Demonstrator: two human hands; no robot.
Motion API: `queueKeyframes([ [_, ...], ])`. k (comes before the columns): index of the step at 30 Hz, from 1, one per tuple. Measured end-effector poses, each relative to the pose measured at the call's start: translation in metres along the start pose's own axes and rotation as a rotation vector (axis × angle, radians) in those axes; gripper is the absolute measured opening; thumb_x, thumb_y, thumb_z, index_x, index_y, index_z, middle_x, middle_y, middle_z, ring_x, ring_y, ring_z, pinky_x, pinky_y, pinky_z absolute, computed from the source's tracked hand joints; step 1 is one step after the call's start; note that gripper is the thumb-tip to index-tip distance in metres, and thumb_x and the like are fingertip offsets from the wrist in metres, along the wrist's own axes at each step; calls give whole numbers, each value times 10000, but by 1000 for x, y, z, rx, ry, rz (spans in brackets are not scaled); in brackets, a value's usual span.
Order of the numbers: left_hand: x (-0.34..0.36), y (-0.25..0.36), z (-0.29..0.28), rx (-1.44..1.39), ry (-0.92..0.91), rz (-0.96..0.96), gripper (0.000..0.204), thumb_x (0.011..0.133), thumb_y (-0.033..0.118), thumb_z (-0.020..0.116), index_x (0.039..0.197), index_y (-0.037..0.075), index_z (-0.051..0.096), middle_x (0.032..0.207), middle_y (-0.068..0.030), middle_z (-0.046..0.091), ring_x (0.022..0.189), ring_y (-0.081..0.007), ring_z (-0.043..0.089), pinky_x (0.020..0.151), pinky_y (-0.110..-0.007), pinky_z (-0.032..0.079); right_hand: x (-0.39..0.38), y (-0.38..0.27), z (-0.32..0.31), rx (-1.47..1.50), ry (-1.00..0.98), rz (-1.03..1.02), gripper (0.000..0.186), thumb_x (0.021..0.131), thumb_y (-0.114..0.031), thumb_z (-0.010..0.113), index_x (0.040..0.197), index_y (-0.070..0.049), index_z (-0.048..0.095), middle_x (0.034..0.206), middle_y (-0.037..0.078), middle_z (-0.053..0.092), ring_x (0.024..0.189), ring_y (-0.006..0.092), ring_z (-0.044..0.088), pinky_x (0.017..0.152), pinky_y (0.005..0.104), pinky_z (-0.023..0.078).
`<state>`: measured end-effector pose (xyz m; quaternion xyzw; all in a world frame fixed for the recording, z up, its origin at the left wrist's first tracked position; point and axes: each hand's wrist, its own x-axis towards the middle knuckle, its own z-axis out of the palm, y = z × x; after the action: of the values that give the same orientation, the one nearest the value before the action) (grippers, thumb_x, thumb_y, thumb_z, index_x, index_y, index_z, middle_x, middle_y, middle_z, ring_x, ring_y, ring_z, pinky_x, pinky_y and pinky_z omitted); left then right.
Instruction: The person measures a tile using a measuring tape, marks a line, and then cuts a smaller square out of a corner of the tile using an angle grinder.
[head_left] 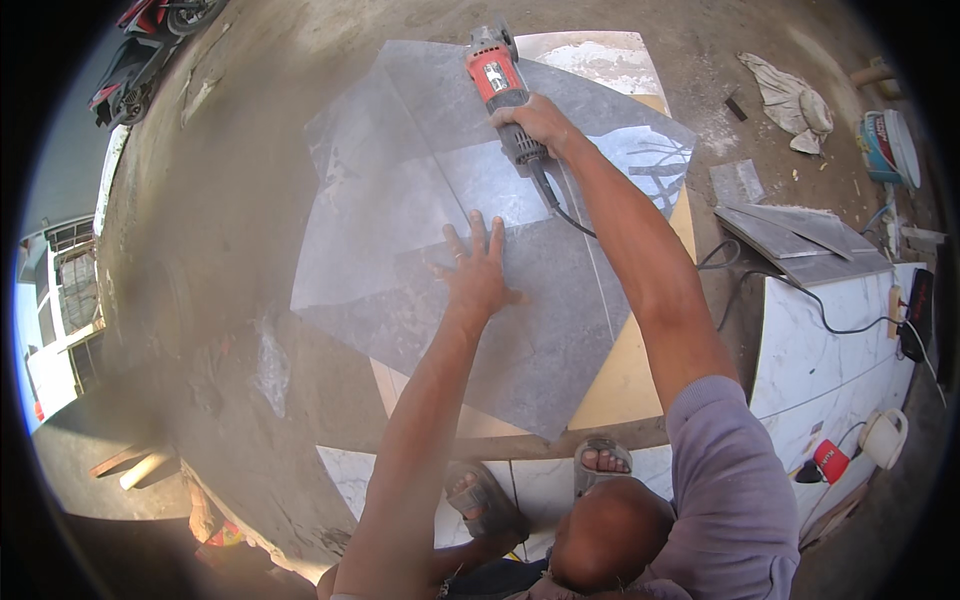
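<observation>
My left hand (475, 275) lies flat with fingers spread on a large grey tile (540, 350). My right hand (540, 122) is wrapped round the rear body of a red and black angle grinder (497, 78), whose head points away from me near the far edge of the grey tiles. The disc is mostly hidden beside the head. From the grinder's rear a black cord (570, 217) runs under my right forearm. Thin straight lines cross the grey surface, one dark and one pale. Glare brightens its middle.
Beneath the grey tiles, a yellowish board (630, 385) and a white dusty slab (605, 58) stick out. To the right lie stacked grey tile pieces (790, 235), a rag (790, 100), a bucket (885, 150) and a white marbled surface (830, 340). Motorbikes (135, 75) stand far left.
</observation>
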<state>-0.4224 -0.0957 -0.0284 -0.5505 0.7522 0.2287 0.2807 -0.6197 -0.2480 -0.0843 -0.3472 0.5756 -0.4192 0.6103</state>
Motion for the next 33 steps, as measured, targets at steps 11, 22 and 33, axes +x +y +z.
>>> queueKeyframes([
  [11, -1, 1, -1, -3, -10, -6, 1351, 586, 500, 935, 1637, 247, 124, 1710, -126, -15, 1525, -520, 18, 1053, -840, 255, 0, 3, 1, 71, -10, -7, 280, 709, -178, 825, 884, 5, 704, 702, 76, 670, 498, 154, 597, 468, 314, 483],
  [22, -1, 1, -2, 1, -25, -5, 1349, 596, 496, 933, 1639, 243, 115, 1709, -130, -9, 1526, -520, 19, 1054, -841, 244, 15, -9, 2, 51, -25, 51, 252, 760, -177, 795, 870, 24, 690, 691, 89, 660, 494, 178, 618, 436, 338, 499],
  [33, 2, 0, -2, 21, -38, -1, 1370, 593, 537, 922, 1642, 253, 87, 1709, -129, -35, 1526, -518, 9, 1062, -843, 232, -3, 3, 2, 34, -3, 8, 275, 724, -198, 818, 864, 13, 710, 697, 77, 669, 496, 146, 592, 457, 317, 474],
])
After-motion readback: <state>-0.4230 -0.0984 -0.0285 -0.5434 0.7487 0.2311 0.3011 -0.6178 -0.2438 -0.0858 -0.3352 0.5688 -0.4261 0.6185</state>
